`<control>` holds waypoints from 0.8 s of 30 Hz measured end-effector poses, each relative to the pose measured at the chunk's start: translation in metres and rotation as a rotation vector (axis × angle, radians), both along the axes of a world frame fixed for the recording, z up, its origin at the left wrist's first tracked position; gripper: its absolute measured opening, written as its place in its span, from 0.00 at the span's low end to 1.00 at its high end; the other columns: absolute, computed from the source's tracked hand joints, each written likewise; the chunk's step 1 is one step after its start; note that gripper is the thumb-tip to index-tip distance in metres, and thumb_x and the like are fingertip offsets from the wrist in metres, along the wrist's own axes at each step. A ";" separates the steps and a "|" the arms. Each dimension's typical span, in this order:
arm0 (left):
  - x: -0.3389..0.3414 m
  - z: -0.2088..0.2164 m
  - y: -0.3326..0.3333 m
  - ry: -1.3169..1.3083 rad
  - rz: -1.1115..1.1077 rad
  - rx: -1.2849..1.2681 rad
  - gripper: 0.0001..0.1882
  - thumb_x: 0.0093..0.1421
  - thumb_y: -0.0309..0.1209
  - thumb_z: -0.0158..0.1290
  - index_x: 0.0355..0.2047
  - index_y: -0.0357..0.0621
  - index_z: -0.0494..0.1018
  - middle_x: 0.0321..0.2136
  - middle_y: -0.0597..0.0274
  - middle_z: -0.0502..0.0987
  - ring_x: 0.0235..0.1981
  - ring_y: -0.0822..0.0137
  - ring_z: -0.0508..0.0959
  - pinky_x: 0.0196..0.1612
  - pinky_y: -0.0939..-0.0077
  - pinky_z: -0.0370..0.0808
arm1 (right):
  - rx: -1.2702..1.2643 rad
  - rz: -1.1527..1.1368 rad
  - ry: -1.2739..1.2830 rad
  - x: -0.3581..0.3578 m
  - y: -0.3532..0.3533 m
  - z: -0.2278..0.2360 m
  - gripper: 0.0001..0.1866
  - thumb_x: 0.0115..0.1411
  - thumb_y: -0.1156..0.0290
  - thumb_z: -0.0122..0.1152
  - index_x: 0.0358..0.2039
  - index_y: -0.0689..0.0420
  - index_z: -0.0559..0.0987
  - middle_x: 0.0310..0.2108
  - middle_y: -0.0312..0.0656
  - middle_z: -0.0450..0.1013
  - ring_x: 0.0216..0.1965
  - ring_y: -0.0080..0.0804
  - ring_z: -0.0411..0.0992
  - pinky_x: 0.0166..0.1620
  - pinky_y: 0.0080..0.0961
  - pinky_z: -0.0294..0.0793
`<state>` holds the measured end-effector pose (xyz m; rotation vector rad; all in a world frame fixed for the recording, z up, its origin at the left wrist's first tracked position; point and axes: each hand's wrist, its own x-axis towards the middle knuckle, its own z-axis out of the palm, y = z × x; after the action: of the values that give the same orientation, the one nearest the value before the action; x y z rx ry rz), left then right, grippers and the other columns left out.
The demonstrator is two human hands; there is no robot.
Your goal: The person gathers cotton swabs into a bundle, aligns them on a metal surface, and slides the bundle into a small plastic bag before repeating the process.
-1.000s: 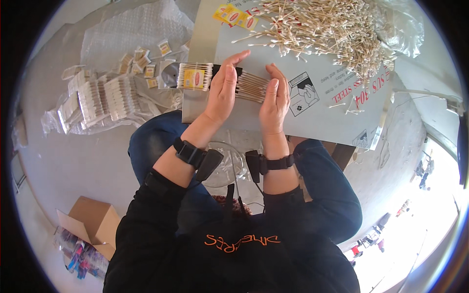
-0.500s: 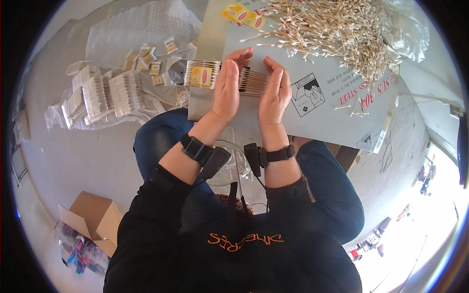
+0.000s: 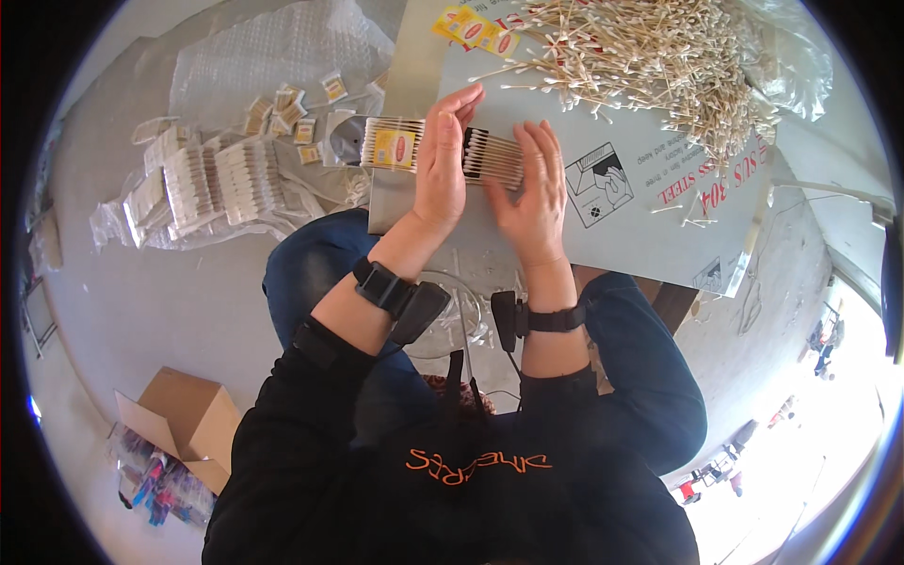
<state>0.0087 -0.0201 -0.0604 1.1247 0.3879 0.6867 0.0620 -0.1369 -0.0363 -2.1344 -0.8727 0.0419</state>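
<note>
One row of cotton swabs [image 3: 492, 160] is seen near the left edge of the grey board [image 3: 650, 247], between the left hand [image 3: 441, 174] and the right hand [image 3: 537, 193], both held open, nothing gripped. Gentle, equal pressure should be given by both palms, so that the tips are kept even.

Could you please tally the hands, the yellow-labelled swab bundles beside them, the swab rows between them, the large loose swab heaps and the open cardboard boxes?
Hands: 2 (left hand, right hand)
Yellow-labelled swab bundle: 1
Swab row: 1
Loose swab heap: 1
Open cardboard box: 1
Total: 6
</note>
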 end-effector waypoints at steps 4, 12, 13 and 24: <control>0.003 0.003 0.000 -0.013 0.015 0.009 0.29 0.72 0.47 0.29 0.58 0.34 0.62 0.57 0.51 0.65 0.61 0.60 0.64 0.65 0.67 0.57 | -0.275 0.114 -0.103 -0.004 0.001 0.007 0.38 0.52 0.65 0.65 0.62 0.60 0.63 0.62 0.49 0.61 0.66 0.47 0.55 0.67 0.45 0.52; 0.002 0.001 0.004 0.021 -0.074 -0.004 0.30 0.72 0.49 0.28 0.58 0.34 0.61 0.58 0.51 0.64 0.62 0.60 0.62 0.66 0.67 0.55 | -0.430 0.144 -0.202 -0.004 0.001 -0.003 0.33 0.56 0.63 0.60 0.62 0.58 0.65 0.65 0.41 0.58 0.66 0.38 0.55 0.68 0.46 0.48; 0.002 0.002 0.004 0.020 -0.093 -0.023 0.30 0.72 0.49 0.28 0.58 0.34 0.61 0.59 0.52 0.64 0.62 0.60 0.62 0.67 0.67 0.54 | -0.455 0.151 -0.218 -0.004 0.001 -0.002 0.32 0.57 0.64 0.58 0.62 0.57 0.65 0.65 0.41 0.59 0.66 0.37 0.55 0.68 0.46 0.48; -0.001 0.006 0.003 -0.001 -0.169 -0.102 0.32 0.71 0.51 0.26 0.61 0.35 0.57 0.64 0.51 0.58 0.68 0.60 0.52 0.70 0.65 0.42 | -0.487 0.152 -0.237 -0.004 0.004 -0.004 0.32 0.59 0.63 0.56 0.63 0.57 0.63 0.66 0.44 0.57 0.67 0.40 0.54 0.68 0.49 0.46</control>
<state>0.0075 -0.0170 -0.0542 1.0472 0.3195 0.5128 0.0581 -0.1331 -0.0400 -2.5537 -1.2652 0.0886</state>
